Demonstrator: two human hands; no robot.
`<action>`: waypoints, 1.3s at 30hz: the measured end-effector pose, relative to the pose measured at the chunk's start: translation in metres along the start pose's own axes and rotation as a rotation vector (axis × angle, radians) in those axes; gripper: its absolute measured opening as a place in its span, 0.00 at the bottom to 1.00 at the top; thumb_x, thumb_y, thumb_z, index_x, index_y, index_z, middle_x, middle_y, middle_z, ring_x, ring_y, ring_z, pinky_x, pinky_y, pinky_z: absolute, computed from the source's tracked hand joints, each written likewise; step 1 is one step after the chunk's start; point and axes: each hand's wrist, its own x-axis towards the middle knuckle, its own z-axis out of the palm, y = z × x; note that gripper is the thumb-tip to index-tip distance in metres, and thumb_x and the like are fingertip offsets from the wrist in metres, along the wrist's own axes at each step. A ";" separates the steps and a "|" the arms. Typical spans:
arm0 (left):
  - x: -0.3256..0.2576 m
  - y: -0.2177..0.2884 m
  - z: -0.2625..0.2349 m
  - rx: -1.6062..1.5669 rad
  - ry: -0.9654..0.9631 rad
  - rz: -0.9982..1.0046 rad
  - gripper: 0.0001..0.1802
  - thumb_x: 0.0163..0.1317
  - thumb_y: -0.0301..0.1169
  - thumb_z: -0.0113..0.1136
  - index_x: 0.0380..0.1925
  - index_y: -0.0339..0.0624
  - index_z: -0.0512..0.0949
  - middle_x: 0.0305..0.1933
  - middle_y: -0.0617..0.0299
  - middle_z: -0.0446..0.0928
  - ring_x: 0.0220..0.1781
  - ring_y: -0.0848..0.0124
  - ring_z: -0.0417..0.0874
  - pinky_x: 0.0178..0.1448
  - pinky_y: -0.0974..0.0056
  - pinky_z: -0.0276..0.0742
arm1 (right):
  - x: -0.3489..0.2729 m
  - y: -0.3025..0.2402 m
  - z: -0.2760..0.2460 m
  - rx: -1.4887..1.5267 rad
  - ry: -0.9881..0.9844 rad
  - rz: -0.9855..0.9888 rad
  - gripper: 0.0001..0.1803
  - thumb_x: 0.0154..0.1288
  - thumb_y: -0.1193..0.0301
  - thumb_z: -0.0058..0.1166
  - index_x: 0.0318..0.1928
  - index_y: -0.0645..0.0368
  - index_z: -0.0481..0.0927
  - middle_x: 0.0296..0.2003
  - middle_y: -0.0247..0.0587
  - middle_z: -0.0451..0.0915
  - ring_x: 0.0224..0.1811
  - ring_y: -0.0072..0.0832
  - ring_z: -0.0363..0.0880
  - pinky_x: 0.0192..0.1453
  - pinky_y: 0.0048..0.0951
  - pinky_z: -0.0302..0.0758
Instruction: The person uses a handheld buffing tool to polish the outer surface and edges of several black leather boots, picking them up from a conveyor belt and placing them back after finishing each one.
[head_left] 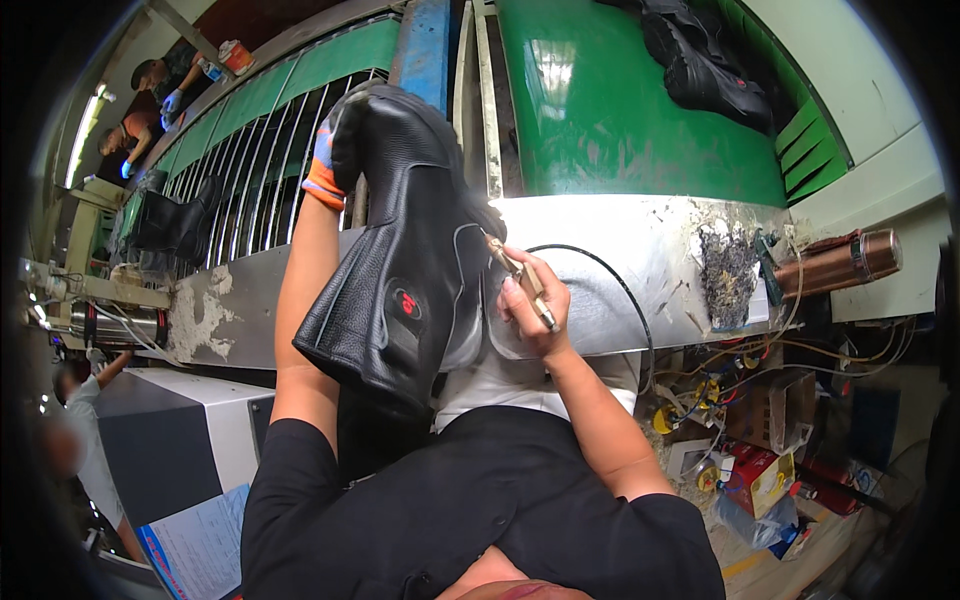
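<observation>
A tall black leather boot with a small red emblem on its shaft is held up in front of me, its sole end away and its shaft opening toward me. My left hand, in an orange and blue glove, is closed round the sole side of the boot's foot; part of the fingers is hidden behind it. Bare, my right hand grips a slim brass-coloured nozzle tool. The tool's tip is close to the boot's right edge; whether it touches, I cannot tell.
Dark boots lie on the green belt at right; another boot stands by the metal bars at left. A black hose arches over the metal ledge. A copper-coloured flask lies far right. People work at upper left.
</observation>
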 end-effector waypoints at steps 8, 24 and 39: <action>-0.058 -0.020 -0.042 -0.352 0.042 -0.330 0.34 0.71 0.58 0.44 0.52 0.36 0.77 0.52 0.55 0.80 0.54 0.68 0.81 0.61 0.61 0.76 | 0.002 0.004 -0.004 0.294 0.108 0.208 0.23 0.68 0.74 0.47 0.61 0.73 0.67 0.20 0.36 0.68 0.19 0.21 0.66 0.26 0.25 0.70; -0.287 0.033 -0.001 -0.113 0.378 -0.651 0.33 0.71 0.56 0.47 0.67 0.47 0.68 0.65 0.59 0.73 0.63 0.59 0.76 0.61 0.47 0.76 | 0.016 0.025 0.038 0.373 0.156 0.243 0.21 0.67 0.73 0.53 0.58 0.67 0.70 0.22 0.32 0.73 0.18 0.16 0.70 0.23 0.20 0.67; -0.310 0.074 0.105 -0.470 0.284 -0.953 0.37 0.71 0.57 0.46 0.65 0.34 0.66 0.59 0.47 0.77 0.54 0.51 0.83 0.51 0.56 0.87 | -0.029 0.009 0.033 0.260 0.007 0.252 0.22 0.67 0.74 0.54 0.60 0.64 0.70 0.21 0.26 0.73 0.21 0.11 0.69 0.25 0.18 0.63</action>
